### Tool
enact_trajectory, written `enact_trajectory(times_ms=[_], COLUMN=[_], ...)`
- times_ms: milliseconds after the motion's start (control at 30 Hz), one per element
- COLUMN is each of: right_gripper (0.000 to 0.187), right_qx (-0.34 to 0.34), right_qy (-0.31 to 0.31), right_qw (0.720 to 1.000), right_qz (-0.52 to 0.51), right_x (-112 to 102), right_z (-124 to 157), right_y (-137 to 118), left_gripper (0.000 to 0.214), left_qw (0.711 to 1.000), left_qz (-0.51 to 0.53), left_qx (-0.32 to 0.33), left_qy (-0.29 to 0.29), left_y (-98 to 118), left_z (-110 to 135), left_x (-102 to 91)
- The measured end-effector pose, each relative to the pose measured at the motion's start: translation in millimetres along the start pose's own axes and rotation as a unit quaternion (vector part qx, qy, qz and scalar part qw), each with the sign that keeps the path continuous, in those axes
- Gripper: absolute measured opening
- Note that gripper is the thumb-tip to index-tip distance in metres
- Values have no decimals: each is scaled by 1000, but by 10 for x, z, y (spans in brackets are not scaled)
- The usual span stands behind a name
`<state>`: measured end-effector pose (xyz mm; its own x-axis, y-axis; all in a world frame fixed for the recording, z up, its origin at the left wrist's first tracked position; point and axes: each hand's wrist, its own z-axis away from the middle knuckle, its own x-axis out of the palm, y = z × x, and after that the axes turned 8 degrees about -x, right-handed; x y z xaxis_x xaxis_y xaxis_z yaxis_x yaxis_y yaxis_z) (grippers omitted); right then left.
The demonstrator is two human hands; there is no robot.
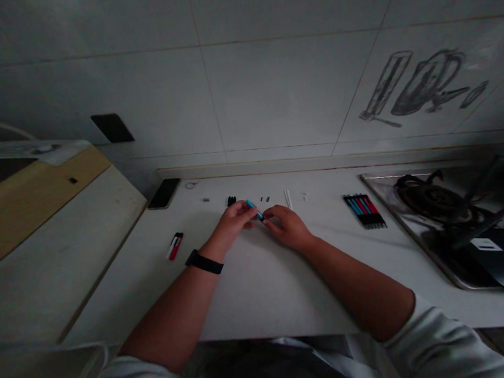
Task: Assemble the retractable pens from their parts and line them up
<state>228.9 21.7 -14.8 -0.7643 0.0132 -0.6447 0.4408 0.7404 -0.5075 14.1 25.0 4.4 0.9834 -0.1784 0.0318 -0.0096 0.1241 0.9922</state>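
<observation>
Over the middle of the white counter (271, 294), a blue pen (250, 204) with a black lower section is held between both hands. My left hand (237, 217) pinches its blue upper part. The fingers of my right hand (287, 226) close round its dark lower end, and the tip is hidden there. Just behind my left hand lie some black pen parts (232, 200). Beyond the pen are small dark pieces (267, 199), and past my right hand are thin white tubes (287, 198) and a small white piece (305, 196).
To the right, several blue, red and black pens (360, 206) lie side by side near the steel gas stove (370, 185). A red pen part (176, 247) lies at left, with a black phone (164, 194) behind it. Tiny metallic parts (206, 200) sit near the tiled wall (270, 98).
</observation>
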Motion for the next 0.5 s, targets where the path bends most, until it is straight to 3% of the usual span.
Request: enact_trajectory(times_ms=[100, 267, 367, 500], right_gripper=[23, 31, 29, 34], right_qx=[40, 143, 210, 236], right_qy=[77, 194, 199, 131], right_qw=[996, 966, 947, 939], right_qz=[23, 92, 138, 211], right_x=[-180, -653, -870, -963], right_z=[-29, -28, 38, 155], right_y=[139, 584, 839, 1077], left_gripper=[42, 25, 19, 19], left_qw=[996, 982, 981, 984], left_qz=[-7, -162, -166, -130], left_qx=[-90, -91, -98, -111], left_qy=[-27, -24, -27, -47], left_y=[-79, -142, -124, -96], left_z=[-11, 2, 20, 29], left_x=[-50, -28, -26, -55])
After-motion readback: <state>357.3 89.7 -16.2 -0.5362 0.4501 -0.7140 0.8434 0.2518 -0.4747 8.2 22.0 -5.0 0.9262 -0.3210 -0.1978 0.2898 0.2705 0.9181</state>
